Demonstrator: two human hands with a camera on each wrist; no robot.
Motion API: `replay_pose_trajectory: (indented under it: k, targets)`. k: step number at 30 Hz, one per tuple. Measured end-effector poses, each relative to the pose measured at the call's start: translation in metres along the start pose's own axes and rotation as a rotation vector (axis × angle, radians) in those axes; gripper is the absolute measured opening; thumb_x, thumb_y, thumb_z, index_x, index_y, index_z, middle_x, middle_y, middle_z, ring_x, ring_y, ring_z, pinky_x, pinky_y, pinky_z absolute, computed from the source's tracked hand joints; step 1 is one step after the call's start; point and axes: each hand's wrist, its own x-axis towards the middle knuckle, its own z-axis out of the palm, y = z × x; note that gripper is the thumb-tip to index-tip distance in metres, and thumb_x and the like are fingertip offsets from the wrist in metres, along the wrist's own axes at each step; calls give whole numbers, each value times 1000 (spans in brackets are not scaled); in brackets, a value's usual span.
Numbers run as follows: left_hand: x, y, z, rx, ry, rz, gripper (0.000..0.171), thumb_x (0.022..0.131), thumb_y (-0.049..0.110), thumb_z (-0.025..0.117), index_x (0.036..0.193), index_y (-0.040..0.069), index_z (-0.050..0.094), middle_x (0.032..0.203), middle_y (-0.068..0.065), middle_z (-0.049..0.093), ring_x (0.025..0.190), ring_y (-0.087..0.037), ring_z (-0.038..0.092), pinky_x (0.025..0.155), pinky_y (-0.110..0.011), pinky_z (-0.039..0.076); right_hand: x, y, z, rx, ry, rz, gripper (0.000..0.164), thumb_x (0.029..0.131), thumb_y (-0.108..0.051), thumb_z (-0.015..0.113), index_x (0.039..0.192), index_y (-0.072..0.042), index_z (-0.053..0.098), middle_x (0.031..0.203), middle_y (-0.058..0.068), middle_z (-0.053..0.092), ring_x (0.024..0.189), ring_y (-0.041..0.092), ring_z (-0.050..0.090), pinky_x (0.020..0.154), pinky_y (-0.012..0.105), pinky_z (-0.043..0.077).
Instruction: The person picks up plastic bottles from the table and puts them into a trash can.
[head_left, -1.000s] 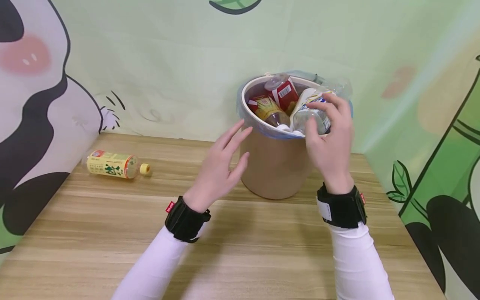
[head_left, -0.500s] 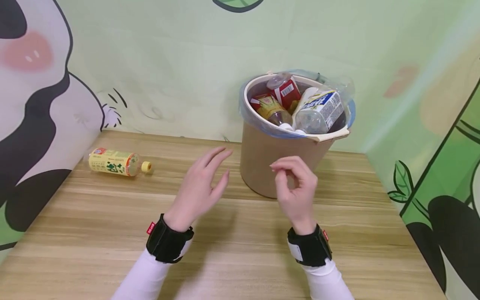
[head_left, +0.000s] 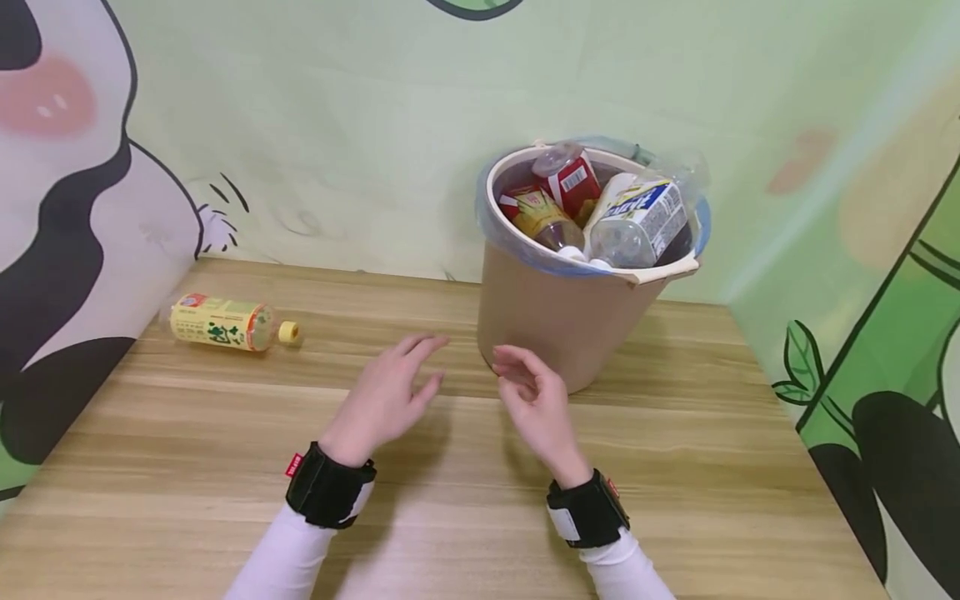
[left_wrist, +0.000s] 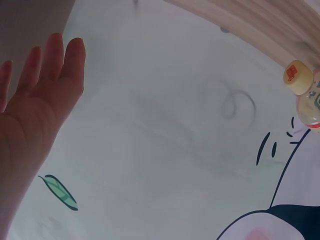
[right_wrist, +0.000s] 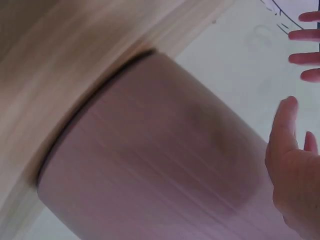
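My left hand hovers above the wooden table, its fingers extended and nothing in its grasp. My right hand hangs in front of the bin, fingers loosely bent and holding nothing. A tan waste bin stands upright behind the right hand, lined with a bluish plastic bag. Inside it are several used plastic bottles, among them a large clear bottle with a white and blue label. To the left of my hands, a drink bottle with a yellow label and cap lies on its side; its cap end shows in the left wrist view.
The wooden table runs up to a pale green printed backdrop behind the bin. Cartoon panda and bamboo prints cover the sides. The bin's broad wall fills much of the right wrist view.
My right hand has withdrawn from the clear bottle at the bin's mouth, moving left and toward me. The left hand has moved back from the bin to the left. The lying bottle stays put.
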Motion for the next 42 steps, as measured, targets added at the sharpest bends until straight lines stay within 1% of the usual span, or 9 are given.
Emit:
replay_pose_trajectory:
  k: [2, 5, 12, 18, 23, 28, 33, 37, 42]
  targets:
    - [0, -2, 2, 2, -16, -7, 48, 97, 19, 63, 143, 7, 54, 143, -16, 58, 126, -38, 60, 105, -55, 51, -1, 2, 3, -1, -18, 23, 43, 91, 7, 54, 133, 0, 60, 129, 24, 65, 121, 40, 64, 97, 27, 55]
    - [0, -5, 2, -5, -21, -17, 48, 97, 18, 64, 143, 6, 54, 143, -18, 58, 126, -39, 60, 105, -55, 51, -1, 3, 5, 1, -33, 36, 44, 92, 5, 55, 135, 0, 58, 133, 22, 63, 124, 37, 63, 101, 33, 55]
    - [0, -14, 0, -14, -17, -43, 47, 97, 17, 64, 141, 4, 55, 141, -19, 59, 126, -38, 60, 105, -53, 51, -1, 4, 9, 15, -48, 43, 47, 92, 5, 54, 139, 0, 55, 138, 22, 59, 128, 37, 60, 103, 32, 54]
    - [-1, -27, -6, -45, -17, -107, 47, 99, 17, 61, 142, 2, 52, 145, -22, 54, 133, -41, 53, 112, -56, 45, -1, 3, 13, 31, -66, 66, 49, 92, 5, 53, 141, 1, 52, 142, 23, 56, 129, 38, 59, 107, 43, 52]
    - [-2, -45, -21, -71, 90, -190, 47, 99, 14, 59, 143, 0, 51, 148, -26, 50, 135, -47, 48, 114, -62, 39, 2, -4, 21, 61, -87, 79, 50, 93, 3, 53, 142, -1, 51, 141, 22, 56, 129, 40, 59, 108, 49, 51]
    - [-1, -70, -36, -3, 253, -273, 46, 97, 13, 56, 141, -2, 52, 147, -29, 49, 133, -51, 46, 112, -68, 35, 6, -10, 32, 86, -107, 87, 50, 93, 3, 51, 142, -2, 52, 141, 22, 56, 129, 40, 58, 107, 50, 52]
    - [7, -106, -56, 89, 340, -417, 48, 98, 20, 51, 142, -2, 50, 152, -31, 42, 138, -54, 38, 109, -72, 32, 8, -16, 44, 120, -123, 83, 49, 93, 2, 52, 141, -2, 52, 141, 22, 56, 128, 41, 59, 105, 48, 53]
    - [7, -138, -76, 125, 323, -574, 55, 99, 29, 47, 147, 1, 44, 161, -29, 26, 146, -55, 23, 110, -74, 26, 7, -20, 52, 144, -151, 79, 49, 93, 1, 53, 142, 0, 50, 141, 23, 55, 128, 41, 59, 105, 45, 54]
    - [4, -176, -99, 89, 295, -782, 70, 99, 40, 44, 156, 3, 30, 166, -31, 1, 148, -60, 4, 114, -77, 14, 6, -21, 56, 148, -160, 70, 49, 93, 2, 54, 142, 0, 51, 140, 23, 56, 127, 43, 59, 104, 45, 54]
